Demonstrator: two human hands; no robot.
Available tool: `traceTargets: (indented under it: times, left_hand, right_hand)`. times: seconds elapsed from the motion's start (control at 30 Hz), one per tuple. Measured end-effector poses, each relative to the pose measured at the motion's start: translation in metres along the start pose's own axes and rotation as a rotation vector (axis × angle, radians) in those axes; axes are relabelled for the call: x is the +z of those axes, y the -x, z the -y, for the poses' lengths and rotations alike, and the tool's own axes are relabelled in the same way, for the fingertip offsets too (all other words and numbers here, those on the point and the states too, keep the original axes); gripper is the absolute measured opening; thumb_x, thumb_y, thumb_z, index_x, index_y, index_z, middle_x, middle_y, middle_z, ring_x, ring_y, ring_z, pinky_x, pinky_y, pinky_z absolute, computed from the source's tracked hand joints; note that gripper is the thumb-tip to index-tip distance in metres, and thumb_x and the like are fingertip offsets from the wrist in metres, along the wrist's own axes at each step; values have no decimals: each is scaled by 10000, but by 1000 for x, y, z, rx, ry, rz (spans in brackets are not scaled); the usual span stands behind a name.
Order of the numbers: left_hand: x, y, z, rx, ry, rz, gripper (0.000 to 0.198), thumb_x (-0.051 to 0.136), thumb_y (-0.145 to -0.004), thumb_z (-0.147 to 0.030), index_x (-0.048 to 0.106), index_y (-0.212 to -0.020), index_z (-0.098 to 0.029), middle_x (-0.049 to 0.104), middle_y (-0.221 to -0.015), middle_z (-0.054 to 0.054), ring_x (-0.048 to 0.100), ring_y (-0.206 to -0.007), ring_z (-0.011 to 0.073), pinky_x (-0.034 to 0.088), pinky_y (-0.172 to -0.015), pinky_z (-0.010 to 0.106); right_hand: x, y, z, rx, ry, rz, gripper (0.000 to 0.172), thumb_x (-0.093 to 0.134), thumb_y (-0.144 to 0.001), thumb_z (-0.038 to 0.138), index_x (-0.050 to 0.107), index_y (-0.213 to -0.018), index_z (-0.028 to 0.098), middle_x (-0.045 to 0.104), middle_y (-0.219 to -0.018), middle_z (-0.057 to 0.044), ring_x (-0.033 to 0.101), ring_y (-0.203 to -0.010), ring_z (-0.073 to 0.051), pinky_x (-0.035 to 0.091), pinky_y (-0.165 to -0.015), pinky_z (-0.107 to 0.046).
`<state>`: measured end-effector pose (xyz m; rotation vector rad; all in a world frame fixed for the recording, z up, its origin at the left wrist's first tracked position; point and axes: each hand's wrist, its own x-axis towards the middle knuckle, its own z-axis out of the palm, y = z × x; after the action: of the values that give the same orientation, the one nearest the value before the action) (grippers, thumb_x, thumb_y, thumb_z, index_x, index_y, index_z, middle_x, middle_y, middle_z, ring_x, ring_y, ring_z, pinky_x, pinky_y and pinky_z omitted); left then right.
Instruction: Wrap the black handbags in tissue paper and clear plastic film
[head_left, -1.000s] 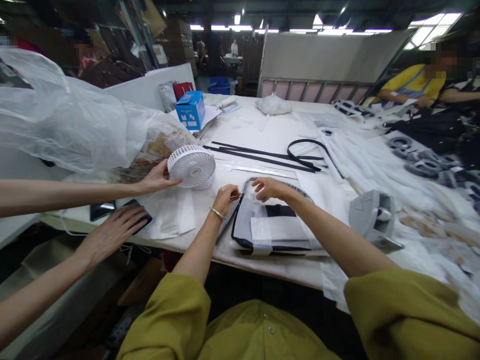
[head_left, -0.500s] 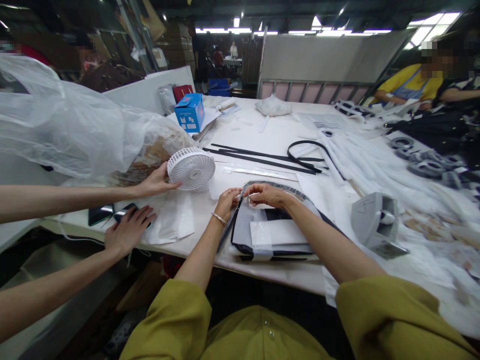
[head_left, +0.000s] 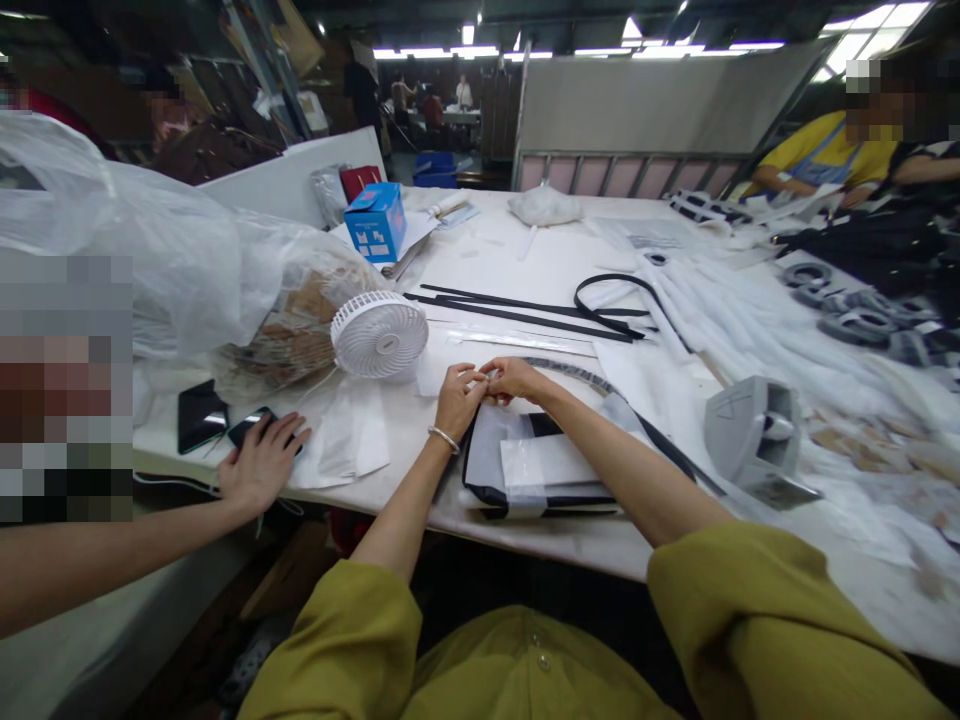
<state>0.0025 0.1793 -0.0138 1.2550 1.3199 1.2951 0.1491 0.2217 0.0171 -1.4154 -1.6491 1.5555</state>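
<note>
My left hand and my right hand meet fingertip to fingertip above a flat grey and black fabric piece wrapped in clear plastic. Both hands are pinched on the top edge of that clear plastic wrap. A bracelet circles my left wrist. A white paper slip lies on the fabric piece under my right forearm. A small white desk fan stands just left of my hands.
A co-worker's hand rests on a black phone at the table's near left edge, beside another phone. A big clear plastic bag, a blue box, black straps, a grey tape dispenser and white wrapped rolls lie around.
The co-worker's hand that held the fan has withdrawn. My two hands have come closer together on the plastic edge. The co-worker's other hand stays on the phone.
</note>
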Motion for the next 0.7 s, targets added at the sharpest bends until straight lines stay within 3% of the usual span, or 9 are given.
traceTargets:
  times: [0.13, 0.23, 0.33, 0.4, 0.5, 0.6, 0.7]
  left_hand:
    - [-3, 16, -13, 280, -498, 78, 167, 622, -847, -200, 724, -960, -269, 496, -1376, 42, 621, -876, 159, 480, -741, 245]
    - [-6, 28, -16, 282, -643, 78, 263, 581, -865, -172, 688, -1074, -291, 481, -1412, 47, 631, -975, 204, 494, -751, 258]
    - [-8, 31, -13, 295, -631, 45, 298, 532, -862, -119, 660, -1090, -262, 508, -1382, 70, 617, -1037, 215, 500, -805, 276]
    - [-11, 27, -9, 272, -559, -17, 264, 522, -857, -119, 638, -1068, -228, 561, -1297, 90, 627, -989, 201, 503, -803, 282]
    - [-15, 13, -4, 112, -436, -84, 221, 621, -829, -259, 615, -1040, -194, 625, -1125, 89, 626, -772, 163, 493, -685, 265]
    - [-17, -1, -4, -14, -387, -18, 222, 703, -752, -370, 646, -857, -183, 658, -862, 40, 577, -632, 138, 432, -579, 230]
    - [-17, -7, -4, -49, -374, 34, 235, 697, -723, -356, 584, -607, -186, 554, -558, -20, 524, -536, 129, 369, -520, 211]
  right_hand:
    - [0, 2, -6, -42, -100, 29, 105, 720, -690, 119, 662, -774, 145, 590, -483, 54, 521, -416, -68, 454, -418, -165]
    - [1, 2, -11, -65, -142, -3, 104, 738, -701, 164, 659, -766, 146, 615, -509, 40, 551, -441, -77, 476, -434, -171]
    - [2, 2, -12, -83, -171, -45, 167, 780, -689, 187, 633, -758, 147, 624, -528, 32, 560, -449, -78, 479, -429, -172]
    - [2, 1, -12, -90, -209, -84, 212, 801, -685, 200, 605, -745, 149, 618, -530, 34, 549, -443, -73, 482, -425, -176]
    - [3, 1, -11, -101, -245, -92, 246, 812, -685, 209, 578, -735, 150, 620, -545, 31, 573, -466, -82, 513, -452, -194]
    - [4, 2, -9, -129, -251, -64, 246, 807, -689, 217, 576, -734, 148, 640, -575, 14, 619, -516, -104, 543, -496, -214]
    - [1, 4, -10, -144, -182, -68, 217, 791, -701, 240, 601, -748, 147, 667, -614, -10, 635, -551, -115, 526, -489, -203]
